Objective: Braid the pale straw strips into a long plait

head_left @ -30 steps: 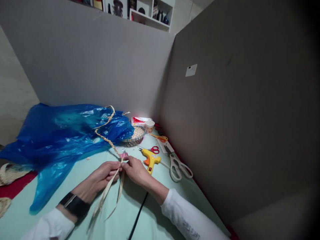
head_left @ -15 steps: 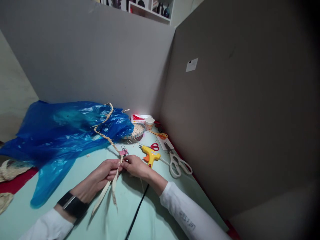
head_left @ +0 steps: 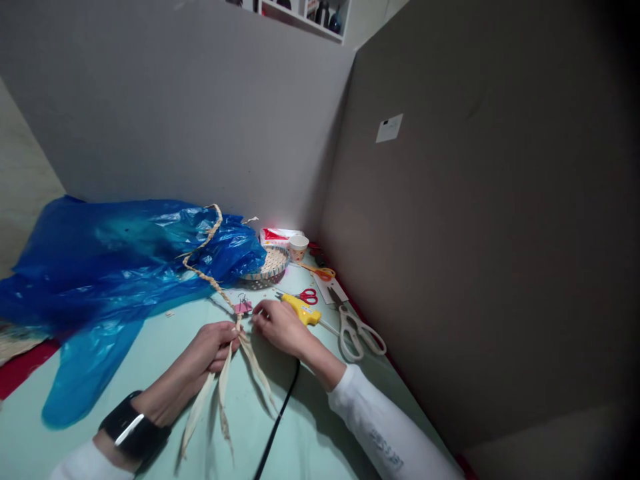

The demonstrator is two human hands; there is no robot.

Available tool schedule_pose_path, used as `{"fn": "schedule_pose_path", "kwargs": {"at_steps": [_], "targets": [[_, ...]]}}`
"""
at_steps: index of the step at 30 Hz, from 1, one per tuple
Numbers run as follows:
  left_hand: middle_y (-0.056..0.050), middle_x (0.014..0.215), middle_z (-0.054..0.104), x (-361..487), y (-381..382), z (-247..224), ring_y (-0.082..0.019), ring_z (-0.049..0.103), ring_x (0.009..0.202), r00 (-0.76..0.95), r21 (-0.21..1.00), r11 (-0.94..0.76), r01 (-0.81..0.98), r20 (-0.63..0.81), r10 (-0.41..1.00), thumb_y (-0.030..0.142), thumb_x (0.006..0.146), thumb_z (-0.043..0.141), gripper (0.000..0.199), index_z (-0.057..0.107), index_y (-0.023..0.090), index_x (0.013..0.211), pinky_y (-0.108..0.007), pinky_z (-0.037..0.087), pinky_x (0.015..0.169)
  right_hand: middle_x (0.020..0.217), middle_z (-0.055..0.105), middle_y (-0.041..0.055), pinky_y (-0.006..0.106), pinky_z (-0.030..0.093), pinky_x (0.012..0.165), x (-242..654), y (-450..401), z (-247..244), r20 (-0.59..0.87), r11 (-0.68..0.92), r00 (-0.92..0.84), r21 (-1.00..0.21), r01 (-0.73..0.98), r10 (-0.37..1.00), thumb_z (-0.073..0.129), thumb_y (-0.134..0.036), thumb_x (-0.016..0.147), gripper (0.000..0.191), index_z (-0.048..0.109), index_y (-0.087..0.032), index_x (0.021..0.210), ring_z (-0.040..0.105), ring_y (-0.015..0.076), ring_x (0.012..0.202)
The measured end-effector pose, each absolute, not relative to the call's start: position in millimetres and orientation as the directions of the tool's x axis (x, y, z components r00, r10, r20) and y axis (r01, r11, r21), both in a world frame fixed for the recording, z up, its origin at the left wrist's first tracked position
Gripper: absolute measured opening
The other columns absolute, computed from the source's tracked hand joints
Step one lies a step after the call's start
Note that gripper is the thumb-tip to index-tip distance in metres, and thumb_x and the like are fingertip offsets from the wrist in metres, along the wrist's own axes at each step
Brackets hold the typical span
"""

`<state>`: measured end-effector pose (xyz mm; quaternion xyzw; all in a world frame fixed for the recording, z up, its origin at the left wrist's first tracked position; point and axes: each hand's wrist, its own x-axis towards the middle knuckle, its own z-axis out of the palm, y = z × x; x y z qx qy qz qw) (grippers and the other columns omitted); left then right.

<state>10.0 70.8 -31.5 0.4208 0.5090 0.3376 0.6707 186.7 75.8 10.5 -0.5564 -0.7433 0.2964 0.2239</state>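
Note:
A long braid of pale dried strips [head_left: 204, 276] runs from the blue bag down to a pink binder clip [head_left: 243, 307]. My left hand [head_left: 216, 347] pinches the braid's lower end just below the clip. Three loose strips [head_left: 223, 393] hang from there toward me, spread apart. My right hand [head_left: 275, 325] is just right of the braid, off the strips, its fingers curled; whether its fingertips hold anything is too small to tell. Beyond that hand lies a yellow glue gun [head_left: 303, 311], partly hidden by it.
A blue plastic bag [head_left: 115, 260] covers the left. Farther back are a woven basket [head_left: 273, 263] and a paper cup [head_left: 299, 247]. Red scissors [head_left: 309, 296], orange scissors [head_left: 323, 273] and large white scissors [head_left: 353, 330] lie at right. A black cord [head_left: 280, 420] crosses the front.
My right hand has let go of the braid's end and moved to the right. A strip now hangs loose on the right side. My left hand still pinches the braid.

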Motion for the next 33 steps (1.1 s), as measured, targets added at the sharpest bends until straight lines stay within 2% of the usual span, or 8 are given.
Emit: {"fn": "schedule_pose_path", "kwargs": {"at_steps": [2,4,8,10,13,22,27,33], "targets": [[0.013,0.053,0.037,11,69,-28,-0.002,0.021,0.036,0.241,0.907,0.421,-0.006,-0.407,0.881,0.025,0.099,0.058,0.032,0.051,0.017,0.068,-0.016,0.015,0.032,0.121,0.068,0.0133,0.034,0.043,0.094,191,91,17,0.087,0.251,-0.266,-0.686,0.683,0.960,0.055,-0.016,0.092,0.045,0.058,-0.016,0.137,0.063,0.0233,0.107],[0.014,0.051,0.035,12,69,-26,-0.002,0.020,0.035,0.224,0.906,0.422,0.014,-0.414,0.882,0.024,0.099,0.057,0.033,0.050,0.017,0.068,-0.016,0.014,0.032,0.122,0.068,0.0091,0.030,0.044,0.092,191,109,21,0.107,0.308,-0.332,-0.698,0.646,0.937,0.065,-0.018,0.088,0.056,0.054,-0.020,0.143,0.064,0.0203,0.103],[0.014,0.050,0.035,10,70,-24,-0.001,0.019,0.034,0.171,0.911,0.409,0.054,-0.412,0.895,0.023,0.099,0.057,0.033,0.049,0.018,0.067,-0.016,0.012,0.031,0.086,0.073,0.0000,0.023,0.045,0.081,180,136,19,0.089,0.365,-0.449,-0.730,0.578,0.889,0.071,-0.016,0.085,0.021,0.077,-0.020,0.104,0.066,0.0161,0.085],[0.014,0.050,0.037,7,72,-22,-0.001,0.020,0.033,0.154,0.914,0.400,0.068,-0.406,0.901,0.023,0.099,0.057,0.034,0.049,0.018,0.067,-0.015,0.012,0.031,0.085,0.072,0.0004,0.024,0.044,0.084,175,143,16,0.115,0.370,-0.439,-0.745,0.555,0.891,0.069,-0.012,0.085,0.014,0.078,-0.018,0.094,0.065,0.0163,0.087],[0.014,0.050,0.038,1,75,-19,-0.001,0.020,0.033,0.154,0.918,0.389,0.079,-0.397,0.905,0.023,0.099,0.059,0.034,0.049,0.017,0.067,-0.015,0.012,0.030,0.088,0.073,0.0011,0.025,0.044,0.084,173,152,10,0.126,0.357,-0.435,-0.786,0.505,0.892,0.071,-0.013,0.083,0.011,0.076,-0.017,0.092,0.064,0.0168,0.089],[0.014,0.053,0.038,-2,85,-11,-0.001,0.021,0.034,0.141,0.939,0.341,0.054,-0.345,0.928,0.024,0.099,0.058,0.028,0.053,0.017,0.073,-0.015,0.014,0.030,0.072,0.065,-0.0017,0.022,0.047,0.071,176,171,1,0.083,0.252,-0.481,-0.921,0.296,0.873,0.066,-0.012,0.080,0.004,0.064,-0.014,0.082,0.061,0.0123,0.071],[0.013,0.055,0.040,2,86,-13,-0.001,0.022,0.035,0.164,0.946,0.322,0.040,-0.324,0.932,0.028,0.099,0.060,0.025,0.055,0.016,0.077,-0.015,0.015,0.030,0.075,0.063,-0.0032,0.023,0.047,0.071,169,165,2,0.113,0.241,-0.437,-0.938,0.250,0.892,0.058,-0.004,0.079,0.014,0.057,-0.018,0.082,0.060,0.0126,0.073],[0.014,0.053,0.038,-4,82,-13,-0.001,0.018,0.035,0.224,0.945,0.326,0.033,-0.324,0.919,0.029,0.097,0.060,0.026,0.053,0.018,0.075,-0.016,0.010,0.032,0.070,0.061,-0.0032,0.026,0.050,0.068,175,143,-2,0.069,0.131,-0.364,-0.980,0.149,0.929,0.061,-0.008,0.077,0.015,0.052,-0.019,0.081,0.062,0.0141,0.068]]}}
